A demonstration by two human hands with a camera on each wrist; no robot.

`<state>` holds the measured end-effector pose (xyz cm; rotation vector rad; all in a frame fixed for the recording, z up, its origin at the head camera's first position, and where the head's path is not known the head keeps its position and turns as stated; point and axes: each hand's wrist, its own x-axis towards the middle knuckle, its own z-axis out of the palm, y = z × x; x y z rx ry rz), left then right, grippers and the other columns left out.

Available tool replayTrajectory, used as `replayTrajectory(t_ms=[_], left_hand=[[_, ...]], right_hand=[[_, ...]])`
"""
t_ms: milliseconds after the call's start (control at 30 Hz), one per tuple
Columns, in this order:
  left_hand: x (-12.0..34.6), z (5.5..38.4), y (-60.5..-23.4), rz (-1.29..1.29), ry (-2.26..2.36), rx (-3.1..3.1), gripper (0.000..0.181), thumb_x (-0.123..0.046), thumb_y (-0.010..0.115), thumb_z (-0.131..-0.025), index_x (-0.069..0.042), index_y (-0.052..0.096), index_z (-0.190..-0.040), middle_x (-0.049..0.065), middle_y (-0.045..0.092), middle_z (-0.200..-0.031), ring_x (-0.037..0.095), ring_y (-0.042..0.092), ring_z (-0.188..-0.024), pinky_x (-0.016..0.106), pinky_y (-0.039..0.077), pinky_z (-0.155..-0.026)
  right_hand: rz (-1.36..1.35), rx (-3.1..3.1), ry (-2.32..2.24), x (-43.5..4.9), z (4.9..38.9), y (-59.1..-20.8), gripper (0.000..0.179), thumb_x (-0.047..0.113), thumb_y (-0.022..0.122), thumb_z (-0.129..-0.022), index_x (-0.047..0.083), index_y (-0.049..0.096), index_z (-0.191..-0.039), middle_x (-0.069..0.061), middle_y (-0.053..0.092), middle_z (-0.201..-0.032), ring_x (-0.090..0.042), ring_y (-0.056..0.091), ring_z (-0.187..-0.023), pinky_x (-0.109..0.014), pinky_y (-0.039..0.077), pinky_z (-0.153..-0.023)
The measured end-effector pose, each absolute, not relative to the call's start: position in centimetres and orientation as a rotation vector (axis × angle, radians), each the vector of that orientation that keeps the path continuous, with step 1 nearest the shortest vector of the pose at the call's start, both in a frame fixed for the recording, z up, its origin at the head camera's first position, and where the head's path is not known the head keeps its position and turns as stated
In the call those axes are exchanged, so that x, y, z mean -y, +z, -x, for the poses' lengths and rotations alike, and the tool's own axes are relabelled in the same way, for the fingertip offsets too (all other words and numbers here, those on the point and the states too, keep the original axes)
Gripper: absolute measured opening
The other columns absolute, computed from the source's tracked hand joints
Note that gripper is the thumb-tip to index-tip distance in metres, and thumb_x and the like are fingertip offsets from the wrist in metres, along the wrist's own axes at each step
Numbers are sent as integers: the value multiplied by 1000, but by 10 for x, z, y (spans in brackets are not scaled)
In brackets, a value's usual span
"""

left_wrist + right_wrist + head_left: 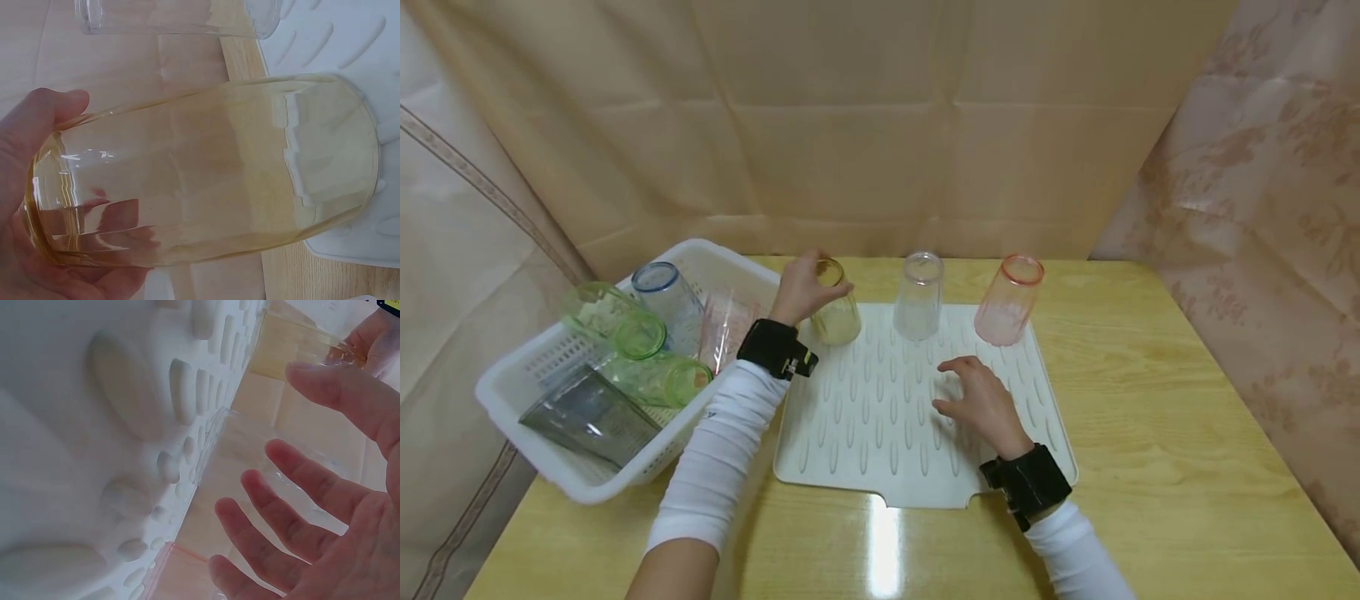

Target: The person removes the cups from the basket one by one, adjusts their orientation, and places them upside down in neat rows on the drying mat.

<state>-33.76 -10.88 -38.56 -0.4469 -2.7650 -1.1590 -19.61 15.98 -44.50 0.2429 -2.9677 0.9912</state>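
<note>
My left hand (806,289) grips a yellow glass (837,321) round its upper end, thumb on one side and fingers on the other. The glass stands on the back left corner of a white ridged drying mat (865,442); in the left wrist view the yellow glass (187,175) reaches the mat surface. To its right stand a clear glass (918,300) and a pink glass (1007,302) along the mat's back edge. Over the right part of the mat, my right hand (983,402) holds nothing, its fingers spread and slightly bent, also seen in the right wrist view.
A white basket (580,493) on the left holds several tumblers: green glasses (638,333), a blue-rimmed glass (668,304), a pinkish glass (722,329) and a dark grey glass (591,417). The wooden table (1165,417) ends at a beige curtain (880,150) behind.
</note>
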Motion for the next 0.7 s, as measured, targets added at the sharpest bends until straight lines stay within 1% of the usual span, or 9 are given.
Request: replayTrajectory(t_ms=[100,333,567,700], left_hand=[[108,340,-387,453,-1161,2760,55,-22,78,-81,8,53,-120,24,60,-115,39,54,-110,45,43,-93],[104,347,-389,490,-1136,2779,58,-22,79,-81,7,52,-123,26,58,-117,38,54,-110,45,43,-93],[105,352,-387,496,-1108,2776,52,-21,79,-81,6,53,-117,25,59,-114,39,54,-109,46,43,-92],[105,353,-388,485,-1099,2805,53,-22,78,-81,7,53,-118,25,58,-116,39,53,-111,46,42,-93]], right_hand=[[-237,2965,985,-160,197,-446,47,17,81,-76,1,65,-117,-20,56,-124,-35,54,-108,-51,46,-86],[-235,2950,975,-161,201,-448,47,17,81,-76,1,66,-117,-19,56,-123,-35,54,-108,-52,46,-87],[-238,2921,973,-161,203,-450,46,16,82,-75,2,66,-116,-19,58,-122,-35,55,-108,-51,46,-86],[-226,2922,976,-160,204,-452,46,17,82,-75,2,67,-115,-18,58,-121,-34,55,-108,-50,47,-86]])
